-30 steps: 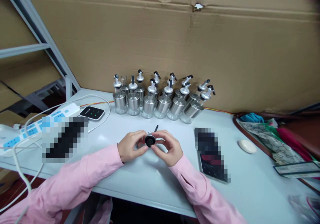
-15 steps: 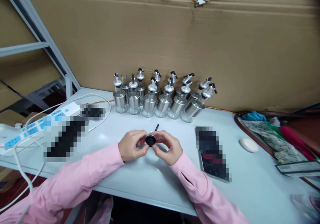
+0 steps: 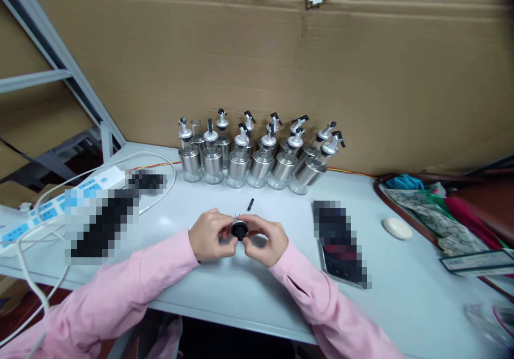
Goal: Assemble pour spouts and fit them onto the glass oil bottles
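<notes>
Between my fingertips is a bottle pourer [image 3: 240, 229], its ribbed black stopper turned toward me and its silver spout pointing away. My left hand [image 3: 212, 235] pinches it from the left side. From the right, my right hand [image 3: 265, 238] grips it with thumb and fingers. A small black flap piece [image 3: 250, 204] lies on the table just beyond my hands. Further back stand two rows of glass bottles with steel sleeves [image 3: 238, 163], most topped with silver and black pourers. One bottle at the back left [image 3: 196, 132] has no pourer.
On the left lie a white power strip [image 3: 96, 188], cables and a blurred black object [image 3: 108, 220]. A dark phone-like device [image 3: 341, 246] and a white oval object [image 3: 397, 228] are on the right. Cardboard [image 3: 257, 54] stands behind the bottles.
The pourer has shifted slightly down and left in my hands, its black stopper tilting a little. The black flap piece now shows apart from my fingers. The view has moved slightly.
</notes>
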Motion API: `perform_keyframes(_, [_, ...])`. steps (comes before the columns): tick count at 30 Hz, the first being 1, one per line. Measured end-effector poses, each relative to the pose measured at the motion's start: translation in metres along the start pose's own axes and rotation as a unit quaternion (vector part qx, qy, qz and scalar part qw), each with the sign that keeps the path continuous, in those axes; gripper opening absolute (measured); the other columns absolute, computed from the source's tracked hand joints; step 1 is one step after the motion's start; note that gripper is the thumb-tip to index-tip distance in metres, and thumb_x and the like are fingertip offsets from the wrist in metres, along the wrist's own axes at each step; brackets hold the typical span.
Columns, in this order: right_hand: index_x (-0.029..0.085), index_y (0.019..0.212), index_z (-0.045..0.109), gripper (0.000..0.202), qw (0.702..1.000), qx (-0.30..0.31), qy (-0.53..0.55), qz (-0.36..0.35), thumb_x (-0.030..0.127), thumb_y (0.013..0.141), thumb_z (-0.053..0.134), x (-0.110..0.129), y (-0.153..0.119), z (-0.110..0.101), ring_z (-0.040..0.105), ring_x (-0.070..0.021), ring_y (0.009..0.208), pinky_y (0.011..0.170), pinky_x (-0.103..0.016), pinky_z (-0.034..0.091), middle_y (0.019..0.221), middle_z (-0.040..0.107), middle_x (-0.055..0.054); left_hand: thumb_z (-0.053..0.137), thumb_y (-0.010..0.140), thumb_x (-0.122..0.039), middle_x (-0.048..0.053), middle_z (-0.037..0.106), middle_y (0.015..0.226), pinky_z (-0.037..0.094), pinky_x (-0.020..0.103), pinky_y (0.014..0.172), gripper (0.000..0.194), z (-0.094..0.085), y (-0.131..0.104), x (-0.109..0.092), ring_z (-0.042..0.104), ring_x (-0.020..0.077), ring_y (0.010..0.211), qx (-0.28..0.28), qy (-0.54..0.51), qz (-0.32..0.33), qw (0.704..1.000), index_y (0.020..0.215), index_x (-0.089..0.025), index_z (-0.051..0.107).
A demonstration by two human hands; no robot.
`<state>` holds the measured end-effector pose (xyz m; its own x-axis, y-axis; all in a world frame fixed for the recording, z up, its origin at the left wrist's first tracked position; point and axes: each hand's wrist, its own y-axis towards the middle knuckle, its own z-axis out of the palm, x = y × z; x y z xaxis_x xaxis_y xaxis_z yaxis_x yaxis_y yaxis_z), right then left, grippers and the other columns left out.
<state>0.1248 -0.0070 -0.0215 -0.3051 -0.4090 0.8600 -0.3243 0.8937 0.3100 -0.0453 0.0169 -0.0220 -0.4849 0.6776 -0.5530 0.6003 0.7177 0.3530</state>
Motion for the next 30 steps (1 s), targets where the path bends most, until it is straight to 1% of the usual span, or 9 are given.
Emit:
perform_keyframes(4, [0.019, 0.096, 0.058, 0.040, 1.000, -0.004, -0.006, -0.012, 0.012, 0.058, 0.050, 0.0009, -0.0008, 0.0000, 0.067, -0.0134, 0.061, 0.064, -0.024, 0.056, 0.073, 0.070, -0.001, 0.044, 0.059, -0.026, -0.006, 0.044, 0.041, 0.038, 0.025, 0.055, 0.013, 0.0018, -0.0012, 0.0010, 0.041, 0.0089, 0.039, -0.022, -0.022, 0.017, 0.999, 0.051, -0.019, 0.036])
perform_keyframes(10, [0.017, 0.091, 0.062, 0.038, 1.000, -0.005, -0.006, -0.013, 0.012, 0.056, 0.050, 0.0009, -0.0016, 0.0009, 0.067, -0.0138, 0.058, 0.062, -0.023, 0.056, 0.068, 0.071, -0.001, 0.043, 0.058, -0.024, -0.006, 0.040, 0.038, 0.037, 0.025, 0.052, 0.015, 0.0015, -0.0017, 0.0001, 0.038, 0.0083, 0.038, -0.045, -0.011, 0.048, 0.998, 0.048, -0.019, 0.033])
perform_keyframes(17, [0.017, 0.088, 0.064, 0.034, 1.000, 0.001, 0.005, 0.015, 0.011, 0.056, 0.053, -0.0005, -0.0039, 0.0009, 0.069, -0.0151, 0.061, 0.062, -0.022, 0.055, 0.067, 0.071, -0.001, 0.043, 0.057, -0.020, -0.008, 0.035, 0.037, 0.034, 0.025, 0.051, 0.017, 0.0023, -0.0011, -0.0010, 0.034, 0.0073, 0.036, -0.068, -0.028, 0.084, 0.994, 0.047, -0.019, 0.029])
perform_keyframes(21, [0.016, 0.085, 0.064, 0.032, 0.999, -0.008, 0.030, 0.036, 0.010, 0.056, 0.054, 0.0011, -0.0046, 0.0010, 0.068, -0.0146, 0.061, 0.064, -0.022, 0.055, 0.068, 0.071, -0.002, 0.043, 0.056, -0.018, -0.008, 0.036, 0.037, 0.034, 0.025, 0.050, 0.015, 0.0018, -0.0009, -0.0022, 0.034, 0.0074, 0.036, -0.070, -0.021, 0.083, 0.994, 0.047, -0.019, 0.030])
perform_keyframes(24, [0.017, 0.083, 0.064, 0.030, 0.999, -0.008, 0.032, 0.038, 0.010, 0.056, 0.055, 0.0018, -0.0050, 0.0013, 0.068, -0.0141, 0.060, 0.063, -0.022, 0.056, 0.068, 0.071, -0.001, 0.043, 0.056, -0.018, -0.008, 0.035, 0.037, 0.034, 0.025, 0.050, 0.015, 0.0016, -0.0010, -0.0021, 0.035, 0.0074, 0.036, -0.072, -0.015, 0.085, 0.994, 0.048, -0.019, 0.030])
perform_keyframes(27, [0.018, 0.086, 0.063, 0.030, 0.999, -0.022, 0.038, 0.033, 0.010, 0.057, 0.056, 0.0000, -0.0050, 0.0022, 0.068, -0.0141, 0.061, 0.065, -0.023, 0.057, 0.069, 0.071, 0.000, 0.044, 0.059, -0.020, -0.007, 0.040, 0.040, 0.035, 0.025, 0.052, 0.012, 0.0013, -0.0007, -0.0006, 0.037, 0.0081, 0.039, -0.080, 0.006, 0.093, 0.992, 0.051, -0.019, 0.035])
perform_keyframes(30, [0.017, 0.093, 0.061, 0.033, 0.997, -0.041, 0.062, 0.022, 0.011, 0.062, 0.056, -0.0039, -0.0038, 0.0027, 0.069, -0.0151, 0.070, 0.072, -0.027, 0.058, 0.078, 0.072, -0.002, 0.044, 0.063, -0.021, -0.005, 0.047, 0.047, 0.037, 0.025, 0.054, 0.005, 0.0002, 0.0000, 0.0010, 0.041, 0.0092, 0.043, -0.089, 0.038, 0.090, 0.991, 0.059, -0.018, 0.044])
